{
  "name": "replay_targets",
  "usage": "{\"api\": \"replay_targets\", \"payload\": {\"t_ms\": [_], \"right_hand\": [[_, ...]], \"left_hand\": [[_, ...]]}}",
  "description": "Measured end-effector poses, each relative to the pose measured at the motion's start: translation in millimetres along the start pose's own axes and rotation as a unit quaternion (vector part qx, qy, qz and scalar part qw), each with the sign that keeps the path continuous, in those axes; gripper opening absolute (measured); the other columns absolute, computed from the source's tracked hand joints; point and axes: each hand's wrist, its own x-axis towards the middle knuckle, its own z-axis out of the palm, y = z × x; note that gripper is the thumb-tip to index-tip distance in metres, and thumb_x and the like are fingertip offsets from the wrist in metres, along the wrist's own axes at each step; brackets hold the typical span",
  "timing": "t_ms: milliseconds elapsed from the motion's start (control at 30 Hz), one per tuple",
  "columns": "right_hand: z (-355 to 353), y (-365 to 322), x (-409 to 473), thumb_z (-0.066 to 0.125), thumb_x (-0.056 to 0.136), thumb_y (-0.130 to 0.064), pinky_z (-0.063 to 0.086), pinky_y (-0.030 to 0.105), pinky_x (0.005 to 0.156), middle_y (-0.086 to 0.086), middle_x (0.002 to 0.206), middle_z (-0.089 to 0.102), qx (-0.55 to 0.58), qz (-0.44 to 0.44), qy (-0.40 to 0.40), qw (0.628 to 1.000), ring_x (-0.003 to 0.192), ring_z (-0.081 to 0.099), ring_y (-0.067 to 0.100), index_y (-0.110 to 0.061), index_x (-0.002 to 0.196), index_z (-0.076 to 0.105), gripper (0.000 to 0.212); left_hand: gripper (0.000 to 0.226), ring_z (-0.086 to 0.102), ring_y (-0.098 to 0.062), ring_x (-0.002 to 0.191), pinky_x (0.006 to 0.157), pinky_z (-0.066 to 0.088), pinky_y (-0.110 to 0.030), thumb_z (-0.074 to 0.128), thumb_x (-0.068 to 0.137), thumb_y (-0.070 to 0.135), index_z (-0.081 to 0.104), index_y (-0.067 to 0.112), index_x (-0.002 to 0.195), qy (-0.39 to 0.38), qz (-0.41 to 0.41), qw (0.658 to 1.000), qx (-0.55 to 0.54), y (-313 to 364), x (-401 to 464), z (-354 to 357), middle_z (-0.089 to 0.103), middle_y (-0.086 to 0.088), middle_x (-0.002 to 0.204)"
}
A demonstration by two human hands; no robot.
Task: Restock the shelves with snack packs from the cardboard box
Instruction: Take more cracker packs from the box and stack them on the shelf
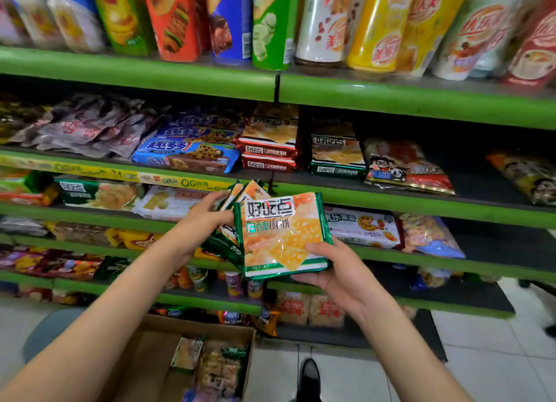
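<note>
I hold a fanned bunch of green-edged orange cracker packs in front of the shelves. My right hand (335, 269) grips the front pack (281, 236) by its lower right corner, thumb on its face. My left hand (207, 218) grips the packs behind it (237, 195) from the left. A matching stack of green cracker packs (337, 153) stands on the second green shelf (391, 197), above and slightly right of my hands. The open cardboard box (156, 353) sits on the floor below, with several packs (216, 368) inside.
Red cracker packs (269, 149) and blue cookie packs (186, 152) lie left of the green stack. A red bag (403, 167) lies to its right, with bare shelf (472, 173) beyond. Tall crisp tubes (270, 22) fill the top shelf. My black shoe (308, 377) stands beside the box.
</note>
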Motion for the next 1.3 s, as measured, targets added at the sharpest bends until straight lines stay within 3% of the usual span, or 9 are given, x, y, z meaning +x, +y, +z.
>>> {"api": "replay_targets", "payload": {"t_ms": [100,233,433,567,667,767,967,1167,1300], "right_hand": [[-8.9,-3.6,-3.8,0.074,0.069,-0.013,0.061,0.038,0.068,0.014,0.105,0.076,0.011,-0.011,0.012,1.000,0.091,0.075,0.028,-0.004,0.118,0.060,0.052],[-20.5,-4.4,-8.0,0.068,0.084,-0.008,0.061,0.038,0.067,0.008,0.095,0.078,0.017,-0.022,0.012,1.000,0.089,0.076,0.025,-0.006,0.113,0.061,0.030],[-30.9,-0.4,-13.3,0.070,0.082,-0.009,0.061,0.038,0.069,0.008,0.096,0.078,0.041,-0.026,0.005,0.999,0.092,0.076,0.026,-0.006,0.115,0.060,0.035],[-36.2,0.9,-14.7,0.068,0.083,-0.009,0.062,0.037,0.067,0.007,0.091,0.079,0.051,-0.031,0.004,0.998,0.088,0.076,0.025,-0.007,0.110,0.061,0.029],[-36.8,-1.5,-16.2,0.073,0.072,-0.013,0.062,0.037,0.066,0.007,0.087,0.078,0.056,-0.032,0.006,0.998,0.085,0.077,0.025,-0.006,0.107,0.062,0.037],[-37.0,-3.6,-17.0,0.071,0.077,-0.011,0.061,0.036,0.064,0.007,0.084,0.078,0.054,-0.036,0.008,0.998,0.082,0.077,0.025,-0.006,0.105,0.061,0.031],[-34.8,-6.8,-17.0,0.068,0.081,-0.009,0.061,0.036,0.064,0.007,0.088,0.078,0.050,-0.043,0.010,0.998,0.084,0.076,0.025,-0.008,0.106,0.062,0.026],[-22.8,-6.9,-15.3,0.072,0.071,-0.014,0.061,0.038,0.065,0.007,0.093,0.078,0.045,-0.049,-0.009,0.998,0.088,0.076,0.026,-0.008,0.111,0.061,0.041],[-14.5,-4.7,-14.5,0.072,0.071,-0.012,0.062,0.039,0.067,0.008,0.096,0.078,0.032,-0.045,-0.015,0.998,0.091,0.076,0.028,-0.008,0.111,0.061,0.041]], "left_hand": [[0.081,0.050,-0.026,0.126,0.105,0.042,-0.051,0.067,0.062,0.034,0.048,0.043,0.140,-0.007,0.006,1.000,0.004,6.9,1.9,9.4,0.051,-0.005,0.143],[0.087,0.053,-0.029,0.125,0.108,0.042,-0.054,0.070,0.052,0.038,0.052,0.044,0.136,-0.005,0.013,1.000,0.006,11.0,3.0,19.1,0.054,-0.006,0.142],[0.075,0.048,-0.031,0.129,0.112,0.035,-0.057,0.069,0.056,0.033,0.053,0.047,0.129,-0.012,0.007,1.000,0.013,13.7,4.3,30.9,0.052,-0.010,0.142],[0.078,0.050,-0.028,0.125,0.108,0.039,-0.052,0.068,0.058,0.031,0.052,0.042,0.134,-0.017,0.013,1.000,0.012,16.8,4.4,35.5,0.054,-0.008,0.139],[0.080,0.052,-0.025,0.121,0.103,0.041,-0.049,0.068,0.059,0.032,0.051,0.041,0.136,-0.019,0.018,1.000,0.014,17.9,3.6,36.8,0.057,-0.006,0.133],[0.080,0.050,-0.027,0.124,0.107,0.037,-0.053,0.068,0.059,0.033,0.051,0.042,0.137,-0.016,0.017,1.000,0.019,19.1,3.4,37.5,0.057,-0.005,0.133],[0.081,0.053,-0.021,0.118,0.082,0.038,-0.035,0.067,0.058,0.035,0.052,0.038,0.137,-0.016,0.024,1.000,0.001,24.8,-3.9,36.3,0.060,0.001,0.124],[0.081,0.054,-0.004,0.100,0.071,0.038,-0.024,0.068,0.060,0.031,0.051,0.037,0.139,-0.027,0.030,0.999,-0.035,21.4,-13.0,21.6,0.053,-0.001,0.135],[0.078,0.050,-0.003,0.104,0.072,0.034,-0.024,0.068,0.060,0.032,0.053,0.041,0.136,-0.023,0.027,0.999,-0.033,14.3,-16.3,9.1,0.054,0.004,0.131]]}}
